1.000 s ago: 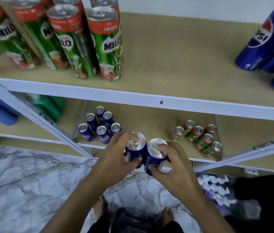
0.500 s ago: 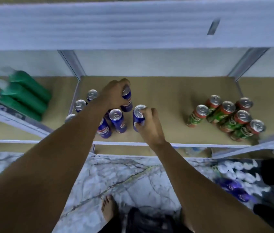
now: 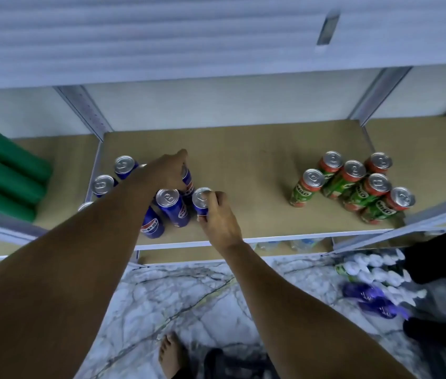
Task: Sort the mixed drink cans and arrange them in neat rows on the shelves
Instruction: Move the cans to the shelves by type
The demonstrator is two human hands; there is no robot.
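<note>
Both hands are down at the lower shelf (image 3: 243,149), a tan board in a white metal frame. The right hand (image 3: 220,218) curls its fingers round a blue can (image 3: 201,199) with a silver top, standing upright at the right edge of the blue group. The left hand (image 3: 171,170) reaches further back and grips another blue can (image 3: 187,180) from above, its fingers wrapped over the top so only the side with a red and white logo shows. Between the two held cans, toward 7 o'clock from the left hand, an upright blue can (image 3: 172,206) stands free, and one more (image 3: 152,224) sits just beside it at 8 o'clock, partly hidden under the left forearm. More blue cans (image 3: 125,165) stand at 9 o'clock, the forearm covering part of that group, so the rows there cannot be counted.

Well apart at 3 o'clock on the same shelf stands a tight cluster of green cans with red rims (image 3: 353,184), all upright. At the far left, 9 o'clock, green packs (image 3: 6,176) lie stacked on the next shelf bay. Below the shelf edge is a marbled floor (image 3: 161,296), with a bare foot (image 3: 171,356) at 6 o'clock and a wrapped pack of bottles with white caps (image 3: 375,272) at 4 o'clock, next to a dark bag (image 3: 443,258).
</note>
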